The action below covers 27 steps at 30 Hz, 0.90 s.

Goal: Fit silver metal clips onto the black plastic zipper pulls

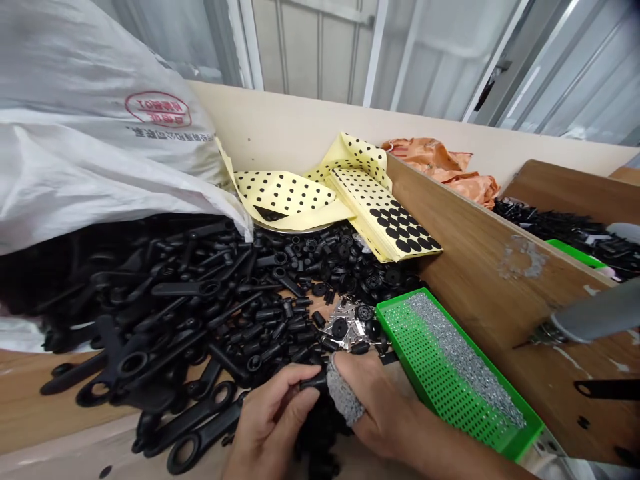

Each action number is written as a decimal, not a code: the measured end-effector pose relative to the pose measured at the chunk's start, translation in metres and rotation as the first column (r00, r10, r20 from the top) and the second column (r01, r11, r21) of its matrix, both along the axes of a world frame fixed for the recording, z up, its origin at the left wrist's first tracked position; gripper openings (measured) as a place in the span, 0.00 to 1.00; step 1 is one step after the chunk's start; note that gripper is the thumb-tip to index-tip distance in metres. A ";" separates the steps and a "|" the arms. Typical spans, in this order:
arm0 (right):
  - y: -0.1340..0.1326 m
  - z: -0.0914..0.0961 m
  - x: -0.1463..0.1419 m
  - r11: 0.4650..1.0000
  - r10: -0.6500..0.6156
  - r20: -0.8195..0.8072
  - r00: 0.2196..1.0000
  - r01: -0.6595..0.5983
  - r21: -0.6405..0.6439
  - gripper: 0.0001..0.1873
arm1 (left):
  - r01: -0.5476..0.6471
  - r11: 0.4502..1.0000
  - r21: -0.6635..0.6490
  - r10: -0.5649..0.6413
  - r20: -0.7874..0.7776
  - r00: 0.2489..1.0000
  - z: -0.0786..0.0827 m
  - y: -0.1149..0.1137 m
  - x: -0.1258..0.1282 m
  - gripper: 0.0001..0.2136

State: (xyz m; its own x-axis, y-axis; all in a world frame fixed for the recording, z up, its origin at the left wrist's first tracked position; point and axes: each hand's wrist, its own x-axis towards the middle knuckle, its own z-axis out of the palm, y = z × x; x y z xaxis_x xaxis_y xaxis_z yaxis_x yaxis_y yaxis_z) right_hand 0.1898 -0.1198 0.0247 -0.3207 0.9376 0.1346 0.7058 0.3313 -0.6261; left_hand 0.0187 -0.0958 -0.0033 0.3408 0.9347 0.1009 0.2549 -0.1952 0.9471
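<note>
My left hand [273,420] is closed, thumb and forefinger pinching a small black plastic cylinder [314,382] near the front edge of the work surface. Against the other end of that cylinder is my right hand [375,400], closed, with grey wrapping [344,393] around a finger or thumb. Its fingertips are hidden, so I cannot make out what it grips. Just beyond both hands lie loose short black cylinders [270,333], small silver metal pieces [349,323] and black round caps [370,277]. Long black handles with ring ends [200,420] are heaped to the left.
A green basket [400,350] holding tiny metal parts [465,360] stands at the right. Behind are yellow sheets of black dots [370,200]. A white sack [100,153] spills black parts. A wooden divider [480,267] and a grey tool with a thin tip [595,313] are further right.
</note>
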 end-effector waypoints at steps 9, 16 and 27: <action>0.010 -0.001 0.004 0.974 -0.142 0.001 0.990 0.140 -0.179 0.08 | 0.104 0.943 0.316 -0.061 -0.142 0.988 0.002 0.025 -0.003 0.06; 0.069 0.001 0.034 0.989 -0.149 0.501 0.852 0.135 0.064 0.11 | 0.101 0.884 0.456 0.118 -0.428 0.896 0.004 0.072 -0.017 0.07; 0.116 -0.027 0.021 0.998 -0.024 0.617 0.786 -0.016 0.059 0.10 | 0.300 0.821 0.487 0.055 -0.589 0.806 0.025 0.114 -0.007 0.07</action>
